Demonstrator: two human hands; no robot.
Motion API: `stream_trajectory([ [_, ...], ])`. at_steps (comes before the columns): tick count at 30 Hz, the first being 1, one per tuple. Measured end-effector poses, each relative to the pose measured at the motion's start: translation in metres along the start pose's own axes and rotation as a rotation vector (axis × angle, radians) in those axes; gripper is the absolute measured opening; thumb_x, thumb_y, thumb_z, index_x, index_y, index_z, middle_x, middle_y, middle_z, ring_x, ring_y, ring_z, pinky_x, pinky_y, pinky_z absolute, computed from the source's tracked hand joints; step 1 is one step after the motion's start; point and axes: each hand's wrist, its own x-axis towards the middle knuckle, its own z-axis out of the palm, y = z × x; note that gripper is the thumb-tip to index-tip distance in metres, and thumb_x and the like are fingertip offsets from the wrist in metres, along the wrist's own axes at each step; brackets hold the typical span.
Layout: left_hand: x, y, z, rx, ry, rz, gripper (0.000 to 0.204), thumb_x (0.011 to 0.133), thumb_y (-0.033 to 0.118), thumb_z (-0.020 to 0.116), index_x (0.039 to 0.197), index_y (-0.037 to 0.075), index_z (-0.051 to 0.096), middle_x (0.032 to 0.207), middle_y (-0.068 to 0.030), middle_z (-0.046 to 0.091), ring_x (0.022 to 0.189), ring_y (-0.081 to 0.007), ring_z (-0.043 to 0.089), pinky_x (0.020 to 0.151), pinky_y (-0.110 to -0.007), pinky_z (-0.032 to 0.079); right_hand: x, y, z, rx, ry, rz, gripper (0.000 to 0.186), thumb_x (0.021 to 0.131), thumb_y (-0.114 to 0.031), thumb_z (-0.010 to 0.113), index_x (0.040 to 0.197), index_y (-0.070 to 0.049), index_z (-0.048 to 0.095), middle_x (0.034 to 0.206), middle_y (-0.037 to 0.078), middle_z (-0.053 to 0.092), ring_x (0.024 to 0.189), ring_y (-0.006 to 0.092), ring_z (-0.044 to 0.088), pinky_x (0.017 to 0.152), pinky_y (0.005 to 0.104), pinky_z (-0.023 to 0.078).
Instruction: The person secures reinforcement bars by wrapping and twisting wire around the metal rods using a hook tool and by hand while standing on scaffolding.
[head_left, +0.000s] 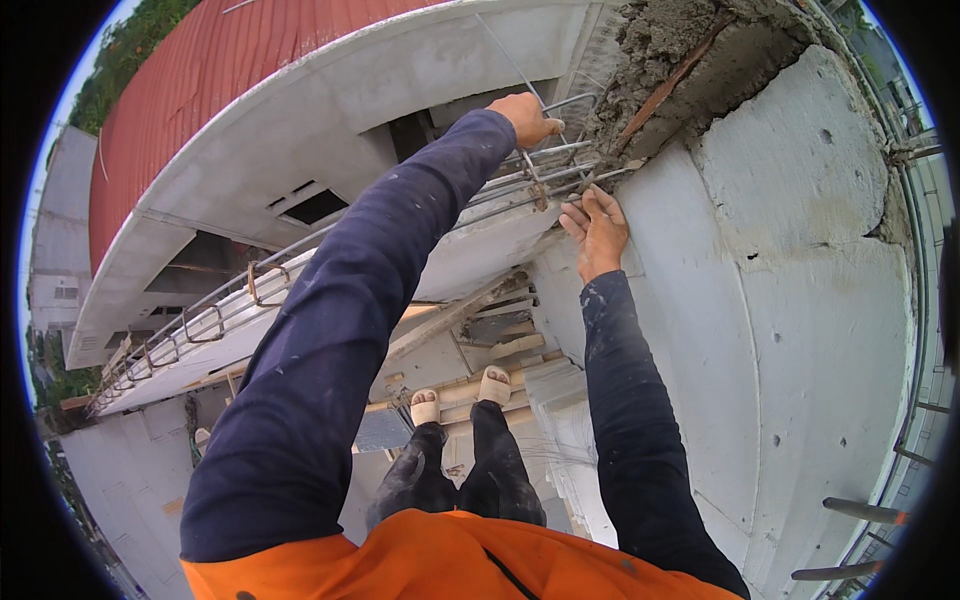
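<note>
Above the rebar cage (510,190), my left hand (526,118) is closed in a fist around a thin steel rod (508,55) that slants up and away from it. A bent steel stirrup (537,183) hangs on the bars just below that fist. My right hand (603,235) is raised at the bar ends, beside the grey wall panel (680,240). Its thumb and first fingers come together near the bars; what they pinch is too small to make out. The other fingers are curled.
Rough mortar (650,90) with a brown wood strip (672,85) fills the wall corner. The cage runs off left below a concrete eave under a red roof (200,90). Far below, my sandalled feet (425,407) stand on wooden poles (460,392). Metal tubes (865,511) jut out at right.
</note>
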Motion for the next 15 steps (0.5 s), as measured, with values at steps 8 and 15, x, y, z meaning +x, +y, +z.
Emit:
stream_trajectory([
  [8,0.013,-0.003,0.007,-0.055,-0.001,-0.011,0.047,0.090,0.046,0.075,0.091,0.000,0.081,0.083,-0.0154,0.077,0.086,-0.0301,0.075,0.084,-0.041,0.057,-0.003,-0.007,0.003,0.003,-0.001,0.045,0.029,0.103,-0.013,0.066,0.130,-0.004,0.061,0.101,0.009,0.068,0.087,0.0229,0.073,0.072,0.0343,0.065],
  [15,0.015,0.000,0.005,-0.153,-0.064,-0.051,0.042,0.089,0.043,0.077,0.087,0.002,0.082,0.081,-0.0119,0.078,0.086,-0.0279,0.076,0.085,-0.039,0.058,0.001,-0.011,-0.002,-0.004,-0.013,0.098,0.030,0.103,-0.013,0.066,0.131,-0.005,0.060,0.100,0.009,0.069,0.088,0.0224,0.075,0.069,0.0319,0.066],
])
